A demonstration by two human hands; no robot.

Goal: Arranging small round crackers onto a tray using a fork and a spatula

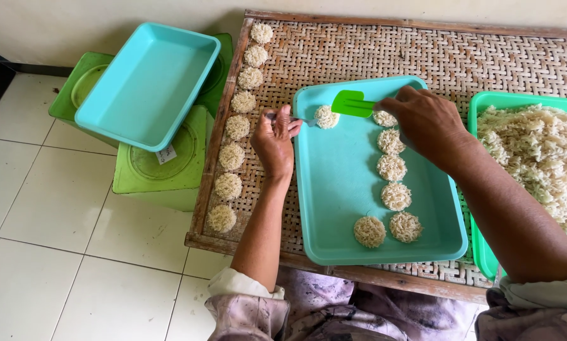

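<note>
Two hands point(274, 142) point(425, 123) work above a woven mat point(460, 57); tiled floor point(56, 215) beside.

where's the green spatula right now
The green spatula is in the right hand, over the far end of the teal tray, beside a noodle patty.

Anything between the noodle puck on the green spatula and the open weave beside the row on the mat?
Nothing solid. The noodle puck sits at the teal tray's top-left corner; only the tray rim and the left hand lie toward the row on the woven mat. The right hand holds the green spatula.
</note>
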